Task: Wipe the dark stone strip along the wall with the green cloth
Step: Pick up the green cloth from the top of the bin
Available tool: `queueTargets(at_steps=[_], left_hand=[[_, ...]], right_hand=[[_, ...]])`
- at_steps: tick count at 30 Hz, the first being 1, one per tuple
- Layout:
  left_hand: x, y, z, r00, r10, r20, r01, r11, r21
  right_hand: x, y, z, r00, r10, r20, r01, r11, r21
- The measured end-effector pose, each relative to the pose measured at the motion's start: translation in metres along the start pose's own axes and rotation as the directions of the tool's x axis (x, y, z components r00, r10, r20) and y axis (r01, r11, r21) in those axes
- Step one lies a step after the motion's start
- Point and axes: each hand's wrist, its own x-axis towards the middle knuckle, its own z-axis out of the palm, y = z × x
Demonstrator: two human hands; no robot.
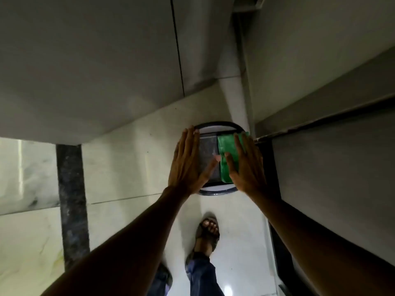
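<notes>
The green cloth (223, 149) lies folded on the right half of a small dark speckled stone surface (207, 149), close to the right wall. My right hand (245, 167) presses flat on the cloth, fingers stretched out and thumb on its near left edge. My left hand (188, 163) rests flat on the left part of the dark surface, fingers apart, holding nothing. A dark stone strip (269, 165) runs along the foot of the right wall, just right of my right hand.
A dark round ring (215, 124) frames the stone surface from below. Pale marble floor spreads around, crossed by a dark stone band (71, 199) at left. My sandalled foot (208, 231) stands just behind the ring. Grey walls rise ahead and at right.
</notes>
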Motion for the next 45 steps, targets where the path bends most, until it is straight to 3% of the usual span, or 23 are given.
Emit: queueTargets(at_steps=[8,14,17,25,32,37,42,45], left_hand=[[0.031,-0.025,0.097,0.999,0.041,-0.002,-0.041,0.999,0.016],[0.039,-0.05,0.129,0.999,0.014,0.036,-0.017,0.996,0.086],[0.039,-0.057,0.142,0.999,0.035,-0.009,-0.033,0.989,0.145],[0.04,-0.067,0.159,0.991,0.099,-0.091,-0.075,0.968,0.24],[0.04,-0.067,0.161,0.992,0.096,-0.08,-0.074,0.969,0.236],[0.037,-0.059,0.146,0.99,0.103,-0.101,-0.088,0.986,0.139],[0.017,-0.058,0.107,0.989,0.078,-0.123,-0.065,0.993,0.102],[-0.007,-0.07,0.08,0.995,-0.011,-0.094,0.018,0.998,0.067]], right_hand=[[0.028,0.056,0.072,0.978,-0.207,-0.017,0.204,0.974,-0.101],[0.038,0.065,0.103,0.98,-0.199,0.025,0.198,0.942,-0.27],[0.037,0.068,0.114,0.975,-0.223,-0.01,0.206,0.916,-0.344],[0.04,0.065,0.124,0.971,-0.23,-0.061,0.202,0.93,-0.306],[0.042,0.065,0.122,0.966,-0.178,-0.189,0.179,0.984,-0.01],[0.043,0.05,0.104,0.988,0.051,-0.146,-0.006,0.955,0.295],[0.046,0.013,0.059,0.907,0.421,0.003,-0.328,0.703,0.631],[0.044,-0.006,0.037,0.86,0.502,0.091,-0.403,0.559,0.724]])
